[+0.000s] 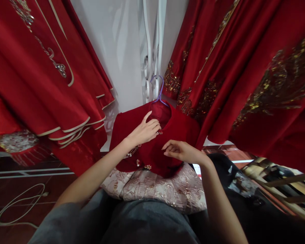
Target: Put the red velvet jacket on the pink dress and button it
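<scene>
hanger partly hidden in red garment; far-right gold embroidery blurred; cable cut off at left

Red top: matt, velvety cloth
Hanger: smooth, slightly glossy
Brocade fabric: glossy, raised metallic-looking pattern
Left gowns: smooth, satiny cloth
Right gowns: satiny cloth, rough glittering trim
White panel: smooth
Packet: glossy, probably plastic film; dimly lit

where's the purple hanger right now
In the head view, the thin purple hanger is just above centre, its hook rising from the neck opening of the deep red beaded garment, beyond the person's left hand.
</scene>
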